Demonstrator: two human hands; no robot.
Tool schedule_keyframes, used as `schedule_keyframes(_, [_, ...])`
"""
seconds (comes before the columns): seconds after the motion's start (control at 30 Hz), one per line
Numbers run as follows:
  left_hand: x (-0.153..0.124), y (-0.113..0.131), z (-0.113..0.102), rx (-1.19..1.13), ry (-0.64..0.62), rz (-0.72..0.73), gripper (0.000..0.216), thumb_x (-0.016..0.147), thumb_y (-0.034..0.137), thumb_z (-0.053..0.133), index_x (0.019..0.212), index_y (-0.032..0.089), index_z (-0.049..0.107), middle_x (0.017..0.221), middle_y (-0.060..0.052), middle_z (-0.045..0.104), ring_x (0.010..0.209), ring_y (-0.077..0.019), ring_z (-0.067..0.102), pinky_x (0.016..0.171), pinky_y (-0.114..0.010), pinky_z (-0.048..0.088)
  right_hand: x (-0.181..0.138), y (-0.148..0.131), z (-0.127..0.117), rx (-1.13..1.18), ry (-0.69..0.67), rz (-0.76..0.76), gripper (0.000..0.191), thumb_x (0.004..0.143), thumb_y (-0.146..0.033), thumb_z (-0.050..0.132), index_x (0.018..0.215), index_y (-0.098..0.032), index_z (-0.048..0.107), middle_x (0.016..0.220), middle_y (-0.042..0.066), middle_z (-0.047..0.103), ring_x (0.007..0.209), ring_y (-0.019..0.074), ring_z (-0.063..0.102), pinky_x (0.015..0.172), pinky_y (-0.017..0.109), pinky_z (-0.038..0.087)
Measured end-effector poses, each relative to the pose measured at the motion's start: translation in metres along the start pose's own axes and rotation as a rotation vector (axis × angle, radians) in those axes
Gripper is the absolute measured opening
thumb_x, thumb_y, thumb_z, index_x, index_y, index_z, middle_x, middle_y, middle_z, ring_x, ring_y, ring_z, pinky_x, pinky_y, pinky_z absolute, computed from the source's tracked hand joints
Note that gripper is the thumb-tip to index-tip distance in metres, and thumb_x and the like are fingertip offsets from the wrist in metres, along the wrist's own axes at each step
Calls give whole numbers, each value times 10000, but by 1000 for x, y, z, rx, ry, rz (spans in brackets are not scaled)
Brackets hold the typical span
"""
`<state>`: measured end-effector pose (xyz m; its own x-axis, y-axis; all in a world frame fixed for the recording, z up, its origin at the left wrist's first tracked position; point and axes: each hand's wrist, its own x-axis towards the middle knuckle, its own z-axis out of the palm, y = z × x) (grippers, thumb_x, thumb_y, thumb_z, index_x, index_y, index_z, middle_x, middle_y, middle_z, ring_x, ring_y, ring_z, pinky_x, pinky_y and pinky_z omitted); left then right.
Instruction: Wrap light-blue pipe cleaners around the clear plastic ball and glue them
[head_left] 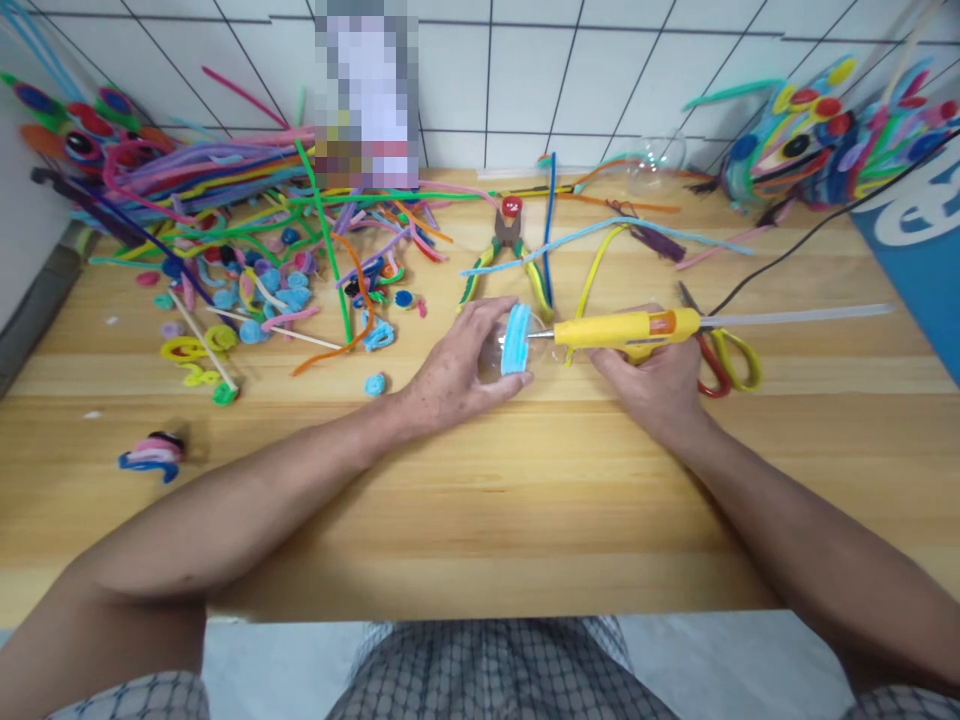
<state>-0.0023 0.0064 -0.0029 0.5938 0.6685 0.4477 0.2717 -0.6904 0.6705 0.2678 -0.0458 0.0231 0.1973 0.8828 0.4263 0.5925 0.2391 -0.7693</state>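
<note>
My left hand [454,370] curls round a clear plastic ball [491,357] that has a band of light blue pipe cleaner [515,340] wrapped about its middle. In my right hand [656,385] is a yellow glue gun [622,332], its metal nozzle pointing left at the ball, close beside the blue band. Whether the tip touches the ball I cannot tell. A clear glue stick [802,316] sticks out of the gun's back end. Just behind my hands lie pliers [510,240] with green and yellow handles. Scissors [727,365] rest beside my right hand, partly hidden by it.
Loose pipe cleaners [210,190] and small coiled pieces [277,290] cover the table's left side. Finished colourful figures [795,140] stand at the back right, near another clear ball [656,160]. A black cord [810,230] runs from the glue gun to the upper right.
</note>
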Motion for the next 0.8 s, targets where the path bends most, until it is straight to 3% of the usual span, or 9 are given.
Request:
schedule_keyframes(0.43, [1, -1, -1, -6, 11, 39, 778, 1024, 480, 806, 1666, 245, 435, 1615, -177, 626, 1491, -326, 647, 1251, -517, 591, -1, 4, 2, 21, -7, 61, 156, 734, -327, 799, 825, -267, 688, 704, 3, 741, 654, 231, 701, 633, 366, 573])
schedule_keyframes(0.8, [0, -5, 2, 20, 16, 35, 804, 1008, 480, 804, 1676, 250, 421, 1609, -174, 631, 1471, -333, 652, 1248, -536, 585, -2, 6, 0, -30, -14, 25, 180, 805, -377, 826, 773, -278, 678, 710, 8, 731, 655, 242, 702, 614, 380, 563])
